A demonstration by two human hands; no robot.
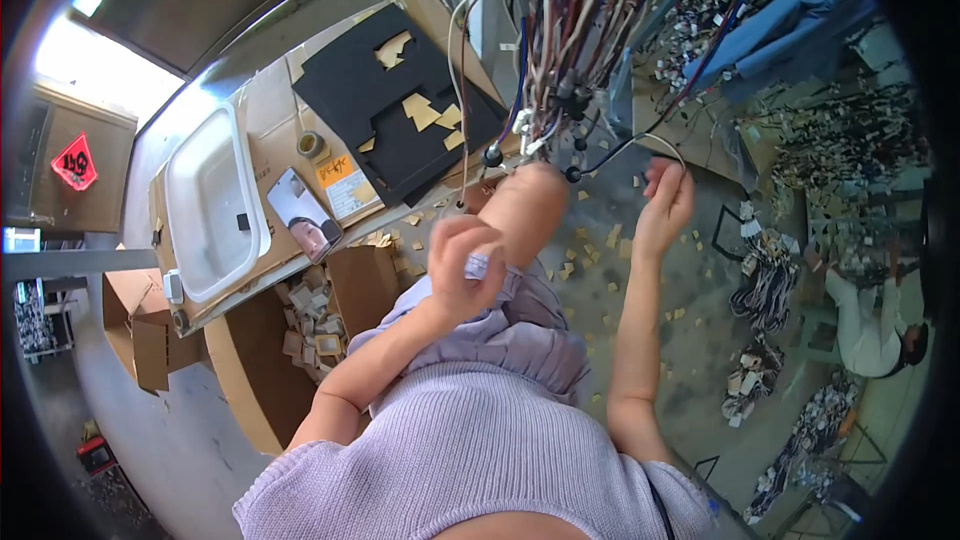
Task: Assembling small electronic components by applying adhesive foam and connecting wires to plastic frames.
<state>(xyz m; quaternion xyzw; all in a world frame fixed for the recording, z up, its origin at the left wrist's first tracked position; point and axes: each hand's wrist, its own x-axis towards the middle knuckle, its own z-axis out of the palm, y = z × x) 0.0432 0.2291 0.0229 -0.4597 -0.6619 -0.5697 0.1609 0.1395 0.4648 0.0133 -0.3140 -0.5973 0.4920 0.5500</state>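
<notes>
My right hand is raised to the right of my knee, fingers closed on a thin cable. That cable arcs from the hand back toward a hanging bundle of wires in white, brown and blue. Small white connectors and black round ends hang at the bundle's bottom, just above my knee. Over my lap, my left hand is curled. A small pale piece shows at its fingers, too unclear to name. Another thin cable hangs from the bundle beyond the left hand.
On the cardboard-covered table at left lie black sheets, a phone, a tape roll and a white tray. Below stands a carton of small pale parts. Yellowish scraps litter the floor. Another person sits far right among cable bundles.
</notes>
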